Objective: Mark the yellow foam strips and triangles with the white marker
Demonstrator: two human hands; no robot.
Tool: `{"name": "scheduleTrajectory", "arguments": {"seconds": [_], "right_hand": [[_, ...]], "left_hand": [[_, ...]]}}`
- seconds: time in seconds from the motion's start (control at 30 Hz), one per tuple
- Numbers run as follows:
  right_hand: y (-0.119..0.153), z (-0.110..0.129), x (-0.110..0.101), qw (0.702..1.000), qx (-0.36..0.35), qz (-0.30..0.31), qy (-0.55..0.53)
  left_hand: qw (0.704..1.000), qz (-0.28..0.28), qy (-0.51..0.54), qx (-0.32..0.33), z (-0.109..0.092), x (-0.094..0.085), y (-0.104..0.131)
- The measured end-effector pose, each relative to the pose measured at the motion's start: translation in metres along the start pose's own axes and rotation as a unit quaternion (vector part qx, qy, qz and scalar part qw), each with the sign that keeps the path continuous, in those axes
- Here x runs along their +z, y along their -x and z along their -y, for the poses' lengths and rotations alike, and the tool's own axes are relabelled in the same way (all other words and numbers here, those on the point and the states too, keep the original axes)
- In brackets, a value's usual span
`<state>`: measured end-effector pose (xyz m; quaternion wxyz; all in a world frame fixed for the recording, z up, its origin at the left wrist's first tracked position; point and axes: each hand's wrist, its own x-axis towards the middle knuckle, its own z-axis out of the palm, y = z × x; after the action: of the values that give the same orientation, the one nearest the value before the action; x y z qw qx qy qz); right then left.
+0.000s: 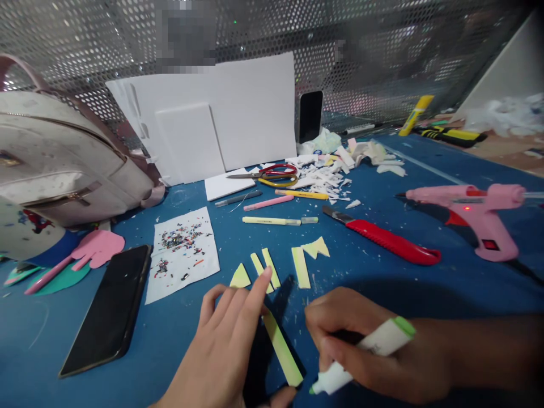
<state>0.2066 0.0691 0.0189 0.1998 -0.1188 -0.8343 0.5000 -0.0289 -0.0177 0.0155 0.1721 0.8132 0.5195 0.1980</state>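
Note:
My right hand (374, 345) is closed around a white marker (382, 343) with a light green end. Its green tip points down at the lower end of a pale yellow-green strip (283, 351), a little apart from it. My left hand (229, 340) holds that strip at its two ends, the thumb at the near end and a finger at the far end, while the index finger stretches forward. Beyond it lie small pale yellow-green pieces: a triangular piece (241, 276), two thin strips (271, 267), a wider strip (301, 267) and a notched piece (317, 247).
Right of my hands lie a red utility knife (393, 241) and a pink glue gun (480, 212). A pale yellow pen (272, 221), scissors (272, 174) and white scraps (323, 175) sit farther back. Leftward are a glitter-strewn sheet (182, 283), a phone (110, 311) and a backpack (63, 153).

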Motion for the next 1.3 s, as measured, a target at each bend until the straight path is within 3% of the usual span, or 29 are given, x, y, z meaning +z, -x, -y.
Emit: {"name": "scheduleTrajectory", "arguments": {"seconds": [0.13, 0.27, 0.4, 0.53, 0.9, 1.13, 1.3], "right_hand": [[0.007, -0.003, 0.001, 0.989, -0.039, -0.136, -0.041], [0.009, -0.007, 0.007, 0.978, -0.11, -0.176, -0.032], [0.009, -0.015, 0.013, 0.965, -0.159, -0.208, -0.009], [0.007, -0.02, 0.013, 0.963, -0.178, -0.202, -0.021], [0.004, -0.022, 0.016, 0.952, -0.207, -0.223, -0.026], [0.006, -0.02, 0.012, 0.96, -0.218, -0.172, -0.042], [-0.001, -0.017, 0.003, 0.955, -0.233, -0.172, -0.067]], "left_hand": [[0.999, -0.052, 0.001, -0.007, 0.005, -0.015, -0.017], [0.998, -0.062, 0.007, -0.008, 0.011, -0.022, -0.042], [0.999, -0.049, 0.019, -0.006, 0.016, -0.015, -0.066], [0.999, -0.032, 0.026, -0.014, 0.019, -0.009, -0.078], [1.0, -0.002, 0.007, 0.006, 0.018, -0.003, -0.084], [0.999, 0.012, 0.01, 0.038, 0.011, 0.007, -0.096], [0.998, -0.011, 0.011, 0.053, 0.005, 0.003, -0.084]]}}
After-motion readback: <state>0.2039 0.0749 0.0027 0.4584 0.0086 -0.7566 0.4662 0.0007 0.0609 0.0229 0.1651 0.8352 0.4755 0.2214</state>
